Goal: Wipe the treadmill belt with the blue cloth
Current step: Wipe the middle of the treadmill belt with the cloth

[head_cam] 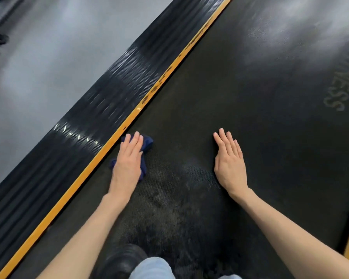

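Faded letters "NESS" on treadmill belt [250, 97], yellow strip [117, 135] markings unreadable

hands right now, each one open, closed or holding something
Left hand: open, straight fingers pressing the blue cloth onto the treadmill belt.
Right hand: open, flat on the belt, holding nothing.

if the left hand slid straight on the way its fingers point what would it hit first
Most likely the yellow edge strip, which slants across just ahead of the left hand.
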Tool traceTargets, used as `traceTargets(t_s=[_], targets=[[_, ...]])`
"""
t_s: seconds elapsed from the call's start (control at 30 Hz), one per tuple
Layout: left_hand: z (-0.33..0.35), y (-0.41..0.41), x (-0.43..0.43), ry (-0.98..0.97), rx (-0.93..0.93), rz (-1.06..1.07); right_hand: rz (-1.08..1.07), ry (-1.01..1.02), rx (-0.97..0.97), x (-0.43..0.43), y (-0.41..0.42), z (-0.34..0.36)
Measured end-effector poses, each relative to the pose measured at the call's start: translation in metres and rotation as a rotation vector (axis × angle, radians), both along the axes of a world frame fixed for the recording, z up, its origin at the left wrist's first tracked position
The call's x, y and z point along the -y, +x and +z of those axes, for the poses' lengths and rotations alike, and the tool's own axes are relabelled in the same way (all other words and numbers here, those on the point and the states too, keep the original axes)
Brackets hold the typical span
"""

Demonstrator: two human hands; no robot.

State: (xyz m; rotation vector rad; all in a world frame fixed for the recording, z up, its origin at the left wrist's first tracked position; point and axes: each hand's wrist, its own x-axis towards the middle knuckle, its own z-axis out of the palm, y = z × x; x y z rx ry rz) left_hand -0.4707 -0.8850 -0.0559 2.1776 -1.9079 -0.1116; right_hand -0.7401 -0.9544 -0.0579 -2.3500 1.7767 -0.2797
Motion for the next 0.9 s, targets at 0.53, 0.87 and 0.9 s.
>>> traceTargets(t_s=[0.53,0.87,0.9], targets=[[0.001,-0.006,-0.024,-0.015,0.160,-0.127,0.024,0.010,-0.005,0.000,-0.002,0.002],[0.015,-0.113,-0.050,-0.006,0.017,-0.542,0.050,0.006,0.011,0.000,-0.006,0.000],[0.014,-0.094,-0.045,-0.036,-0.001,-0.465,0.054,0.001,0.019,0.000,-0.007,0.000]])
